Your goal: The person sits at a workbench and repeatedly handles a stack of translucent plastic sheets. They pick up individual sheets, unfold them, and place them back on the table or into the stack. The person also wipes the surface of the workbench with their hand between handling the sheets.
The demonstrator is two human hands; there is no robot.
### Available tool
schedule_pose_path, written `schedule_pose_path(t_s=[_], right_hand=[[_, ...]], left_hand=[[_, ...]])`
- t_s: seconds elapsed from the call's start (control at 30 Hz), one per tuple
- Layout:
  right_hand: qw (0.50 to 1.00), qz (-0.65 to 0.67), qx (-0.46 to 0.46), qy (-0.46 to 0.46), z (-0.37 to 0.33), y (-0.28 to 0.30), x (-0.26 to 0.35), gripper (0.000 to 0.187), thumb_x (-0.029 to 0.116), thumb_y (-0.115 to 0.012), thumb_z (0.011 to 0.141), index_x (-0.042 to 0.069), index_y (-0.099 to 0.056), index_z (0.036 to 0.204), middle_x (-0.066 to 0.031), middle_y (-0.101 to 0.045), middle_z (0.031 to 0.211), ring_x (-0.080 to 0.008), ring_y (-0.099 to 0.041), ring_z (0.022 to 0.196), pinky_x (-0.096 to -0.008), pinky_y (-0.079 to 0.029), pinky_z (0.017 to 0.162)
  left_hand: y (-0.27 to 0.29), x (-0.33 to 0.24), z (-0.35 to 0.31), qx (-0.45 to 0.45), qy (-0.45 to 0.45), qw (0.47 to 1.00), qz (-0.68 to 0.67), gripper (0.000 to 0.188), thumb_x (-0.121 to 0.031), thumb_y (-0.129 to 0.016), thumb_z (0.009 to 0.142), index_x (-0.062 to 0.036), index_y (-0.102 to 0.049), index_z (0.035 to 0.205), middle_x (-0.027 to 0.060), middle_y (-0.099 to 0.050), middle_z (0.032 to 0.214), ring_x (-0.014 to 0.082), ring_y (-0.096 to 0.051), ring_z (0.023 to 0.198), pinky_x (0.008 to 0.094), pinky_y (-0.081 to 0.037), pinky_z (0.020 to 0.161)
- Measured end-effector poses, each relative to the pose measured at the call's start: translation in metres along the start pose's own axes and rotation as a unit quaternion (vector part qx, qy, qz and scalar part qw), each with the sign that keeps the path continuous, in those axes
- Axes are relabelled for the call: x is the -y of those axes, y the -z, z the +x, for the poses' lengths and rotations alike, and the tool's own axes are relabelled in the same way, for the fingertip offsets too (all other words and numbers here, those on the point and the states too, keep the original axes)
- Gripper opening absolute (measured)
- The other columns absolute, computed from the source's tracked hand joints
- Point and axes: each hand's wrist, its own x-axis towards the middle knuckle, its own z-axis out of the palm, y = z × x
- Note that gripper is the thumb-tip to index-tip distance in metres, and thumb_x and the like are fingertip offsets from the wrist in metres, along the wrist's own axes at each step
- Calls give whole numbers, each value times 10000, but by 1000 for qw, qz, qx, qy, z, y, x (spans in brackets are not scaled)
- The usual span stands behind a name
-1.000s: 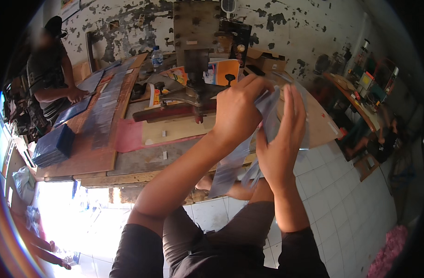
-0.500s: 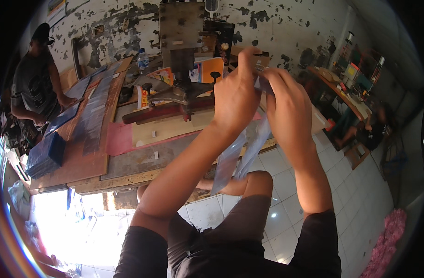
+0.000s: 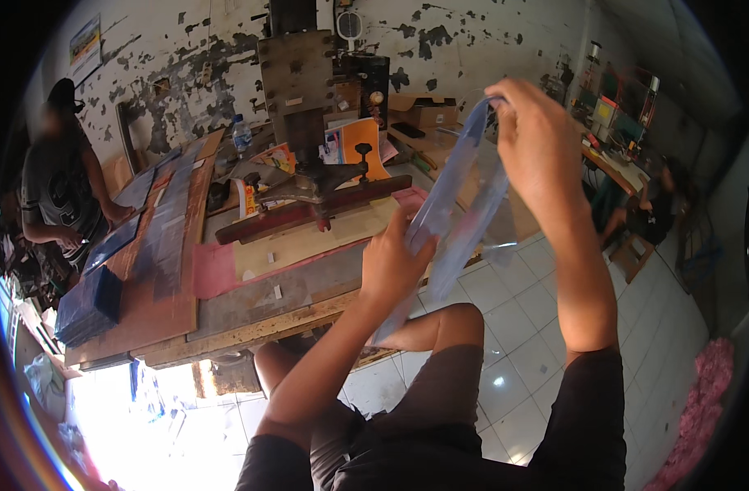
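A long strip of clear bluish plastic film (image 3: 454, 177) hangs in a bent loop in front of me. My right hand (image 3: 542, 143), raised high, pinches its folded top end. Lower and to the left, my left hand (image 3: 395, 258) is closed around the film partway down, and the lower part trails toward my knee. Just beyond the left hand lies a cream board (image 3: 309, 232) on a pink sheet (image 3: 214, 268). Above that board stands a dark metal press (image 3: 296, 86) with a reddish crossbar (image 3: 354, 196).
At the left, a co-worker (image 3: 63, 176) stands by the workbench (image 3: 264, 335), near a stack of dark blue sheets (image 3: 88, 307) and clear film. A water bottle (image 3: 242, 135) stands behind. A seated person (image 3: 648, 204) is at the right, with a pink heap (image 3: 697, 409) on the floor.
My hands were close together at the top of the film. The left has slid down and left along it, while the right has risen and moved right. The view has shifted slightly.
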Motion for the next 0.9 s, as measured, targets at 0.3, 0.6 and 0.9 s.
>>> schedule_pose_path(t_s=[0.3, 0.6, 0.9], right_hand=[[999, -12, -7, -44, 15, 32, -24, 107, 40, -589, 956, 48, -670, 1025, -127, -734, 964, -382, -699, 899, -460, -553, 777], [987, 61, -6, -151, -26, 80, -89, 184, 56, -602, 964, 44, -712, 1111, -129, -744, 951, -220, -719, 863, -348, -531, 776], [804, 459, 156, -345, -227, -5, 39, 172, -18, -651, 941, -3, -707, 1103, -113, -756, 1107, -173, -698, 1031, -308, -540, 928]], left_hand=[[-39, 41, -57, -58, 36, 997, -23, 240, -250, -744, 938, -71, -677, 1081, 184, -745, 935, 406, -729, 817, 470, -570, 675], [91, 25, -73, -174, -52, 951, 250, 198, -99, -796, 854, -171, -756, 1035, 82, -765, 899, 257, -747, 747, 367, -584, 633], [332, -135, 32, -117, -315, 686, 645, 323, 24, -634, 901, -82, -735, 1189, 80, -737, 1205, 255, -696, 1142, 408, -543, 994]])
